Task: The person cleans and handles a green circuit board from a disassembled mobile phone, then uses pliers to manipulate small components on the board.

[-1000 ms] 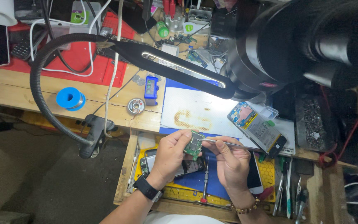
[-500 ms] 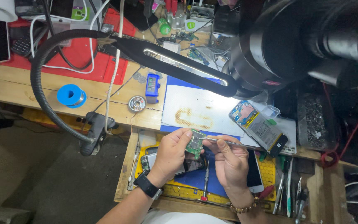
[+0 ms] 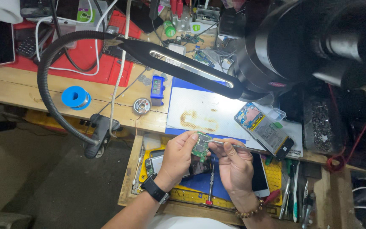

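My left hand (image 3: 178, 156), with a black watch on the wrist, holds a small green circuit board (image 3: 200, 146) upright between thumb and fingers. My right hand (image 3: 235, 165), with a bead bracelet, pinches metal tweezers (image 3: 228, 144) whose tips touch the board's right edge. Both hands hover over a pulled-out drawer tray with a yellow-edged blue mat (image 3: 200, 182). A red-ended screwdriver (image 3: 210, 186) lies on the mat between my wrists.
An opened phone (image 3: 264, 129) lies on a white work mat (image 3: 200, 111) with a brown scorch. A black gooseneck lamp (image 3: 183, 65) crosses above. A microscope body (image 3: 310, 38) looms at right. A blue solder spool (image 3: 76, 97), red mat (image 3: 94, 59) and tools (image 3: 295, 199) surround.
The hands, the board and the tweezers hold nearly the same pose; only the view has shifted slightly.
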